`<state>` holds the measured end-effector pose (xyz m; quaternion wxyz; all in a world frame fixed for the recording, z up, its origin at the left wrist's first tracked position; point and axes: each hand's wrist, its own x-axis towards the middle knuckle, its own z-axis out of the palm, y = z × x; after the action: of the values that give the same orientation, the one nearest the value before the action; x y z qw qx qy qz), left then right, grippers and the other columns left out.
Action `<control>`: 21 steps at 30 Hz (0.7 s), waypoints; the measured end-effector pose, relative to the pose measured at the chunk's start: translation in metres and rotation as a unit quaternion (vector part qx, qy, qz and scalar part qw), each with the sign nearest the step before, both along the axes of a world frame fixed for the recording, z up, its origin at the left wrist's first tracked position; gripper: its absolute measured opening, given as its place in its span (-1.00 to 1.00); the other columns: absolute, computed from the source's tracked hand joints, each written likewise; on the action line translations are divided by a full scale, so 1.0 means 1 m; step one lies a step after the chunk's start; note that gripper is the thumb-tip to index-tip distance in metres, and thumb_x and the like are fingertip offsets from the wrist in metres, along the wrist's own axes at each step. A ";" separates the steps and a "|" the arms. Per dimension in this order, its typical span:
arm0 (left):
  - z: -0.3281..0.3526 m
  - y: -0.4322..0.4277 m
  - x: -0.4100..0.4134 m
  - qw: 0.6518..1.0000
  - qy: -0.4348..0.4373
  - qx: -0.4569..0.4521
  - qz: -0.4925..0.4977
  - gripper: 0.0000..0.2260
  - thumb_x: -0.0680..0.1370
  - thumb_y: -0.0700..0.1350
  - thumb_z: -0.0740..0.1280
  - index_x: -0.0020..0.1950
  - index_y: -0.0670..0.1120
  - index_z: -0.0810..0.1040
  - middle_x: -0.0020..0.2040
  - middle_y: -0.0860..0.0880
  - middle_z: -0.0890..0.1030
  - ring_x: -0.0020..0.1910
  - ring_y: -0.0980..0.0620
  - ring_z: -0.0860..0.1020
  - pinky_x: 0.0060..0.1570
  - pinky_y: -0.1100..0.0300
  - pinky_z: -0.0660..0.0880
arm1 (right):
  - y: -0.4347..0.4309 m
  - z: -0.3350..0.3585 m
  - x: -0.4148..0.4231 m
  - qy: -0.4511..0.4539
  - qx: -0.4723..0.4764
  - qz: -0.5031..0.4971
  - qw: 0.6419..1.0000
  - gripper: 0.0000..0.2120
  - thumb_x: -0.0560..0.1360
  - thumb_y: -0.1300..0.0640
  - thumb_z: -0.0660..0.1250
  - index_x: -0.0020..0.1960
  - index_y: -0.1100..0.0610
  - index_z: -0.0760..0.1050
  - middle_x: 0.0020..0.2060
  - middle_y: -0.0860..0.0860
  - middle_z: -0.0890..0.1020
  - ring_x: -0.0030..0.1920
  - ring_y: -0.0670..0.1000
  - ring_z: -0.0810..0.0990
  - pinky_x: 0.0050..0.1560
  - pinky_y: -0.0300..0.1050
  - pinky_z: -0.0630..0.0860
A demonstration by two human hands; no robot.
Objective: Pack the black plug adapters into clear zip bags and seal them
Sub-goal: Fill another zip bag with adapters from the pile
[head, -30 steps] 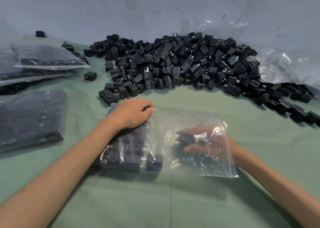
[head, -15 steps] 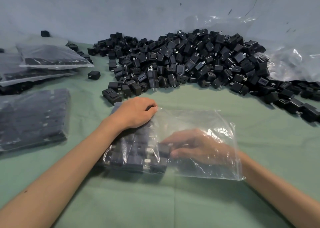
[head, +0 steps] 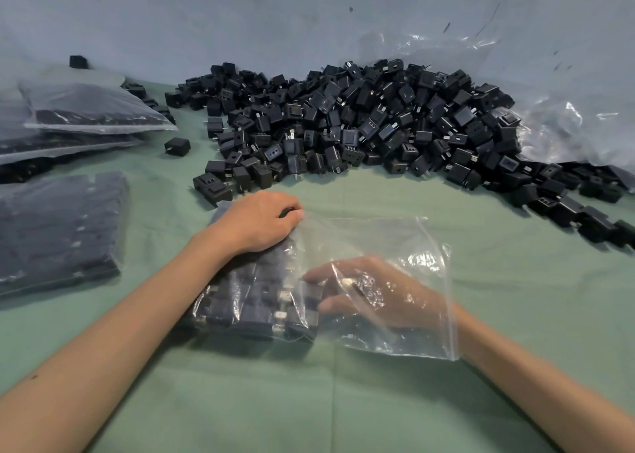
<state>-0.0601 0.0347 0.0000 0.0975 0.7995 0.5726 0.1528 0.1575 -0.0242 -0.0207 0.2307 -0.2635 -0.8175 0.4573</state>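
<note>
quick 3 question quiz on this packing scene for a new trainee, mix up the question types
1. Fill in: seen from the person, the loose pile of adapters lies ___ the clear zip bag, toward the wall.
2. True or false: the right hand is inside the clear zip bag.
3. Where is the left hand?
A) on the loose pile of adapters
B) on the clear zip bag, over the bagged adapters
C) in the air, touching nothing

Key: 1 beyond; 2 true; 3 B
</note>
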 end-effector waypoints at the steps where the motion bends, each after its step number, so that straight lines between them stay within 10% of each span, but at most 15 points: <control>1: 0.001 0.000 0.000 1.000 0.000 -0.002 0.000 -0.75 0.63 0.04 0.15 0.13 0.02 0.57 0.11 0.02 0.61 0.09 -0.01 0.51 0.06 0.08 0.41 | -0.001 0.001 -0.002 -0.008 0.006 -0.010 1.000 -0.65 0.47 0.13 0.42 0.25 0.12 0.53 -0.07 -0.34 0.64 -0.05 -0.32 0.61 -0.06 -0.45 0.50; 5: 0.002 -0.002 0.001 1.000 0.002 -0.002 0.003 -0.75 0.63 0.04 0.15 0.13 0.01 0.57 0.11 0.01 0.61 0.09 -0.02 0.51 0.07 0.08 0.41 | 0.000 0.001 -0.005 -0.040 0.077 -0.046 0.995 -0.63 0.48 -0.04 0.36 0.23 0.06 0.57 -0.03 -0.05 0.70 -0.06 -0.14 0.66 -0.06 -0.18 0.61; 16: 0.001 -0.001 0.000 1.000 -0.001 -0.002 0.001 -0.75 0.63 0.03 0.15 0.13 0.01 0.57 0.11 0.02 0.61 0.09 -0.01 0.52 0.09 0.05 0.42 | 0.011 0.005 0.000 -0.026 0.069 0.039 0.997 -0.76 0.57 0.14 0.31 0.19 0.19 0.60 -0.06 -0.34 0.60 -0.11 -0.23 0.61 -0.18 -0.41 0.47; 21: 0.000 0.000 0.000 1.000 0.005 -0.003 0.002 -0.75 0.63 0.04 0.15 0.14 0.02 0.57 0.12 0.02 0.61 0.10 -0.01 0.51 0.09 0.05 0.42 | 0.011 0.002 -0.001 -0.037 0.056 0.009 0.998 -0.66 0.49 -0.07 0.37 0.20 0.05 0.60 -0.04 -0.15 0.66 -0.09 -0.11 0.63 -0.10 -0.29 0.53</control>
<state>-0.0599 0.0346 0.0003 0.0964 0.7991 0.5749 0.1472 0.1560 -0.0133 -0.0187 0.2108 -0.2596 -0.8519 0.4030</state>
